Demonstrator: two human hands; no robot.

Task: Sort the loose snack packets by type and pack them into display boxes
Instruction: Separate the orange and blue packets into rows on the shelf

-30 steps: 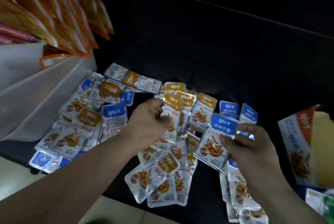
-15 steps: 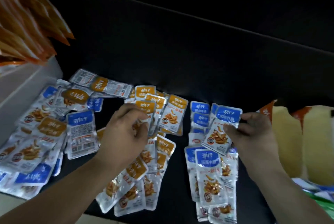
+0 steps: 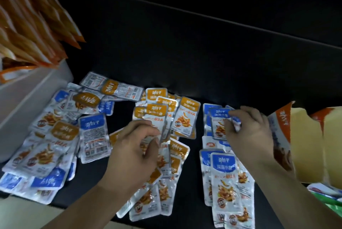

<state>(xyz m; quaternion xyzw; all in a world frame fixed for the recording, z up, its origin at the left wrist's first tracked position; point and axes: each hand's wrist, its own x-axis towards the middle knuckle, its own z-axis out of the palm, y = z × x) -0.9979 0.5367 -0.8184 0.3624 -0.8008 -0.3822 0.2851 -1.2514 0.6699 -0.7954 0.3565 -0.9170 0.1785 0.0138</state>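
Observation:
Small silver snack packets lie on a black surface. Orange-topped packets cluster in the middle, blue-topped packets form a column to the right, and a mixed heap lies at the left. My left hand pinches an orange-topped packet by its lower edge above the middle cluster. My right hand grips a blue-topped packet over the top of the blue column. An open display box with orange and white print stands at the right, beside my right hand.
A white bin at the left holds upright orange packets. Green and white packaging shows at the lower right corner. The surface's front edge runs along the bottom, with a pale floor below it.
The view has shifted a little. My right hand moved left and down with the blue-topped packet onto the top of the blue column. My left hand keeps its orange-topped packet over the middle cluster.

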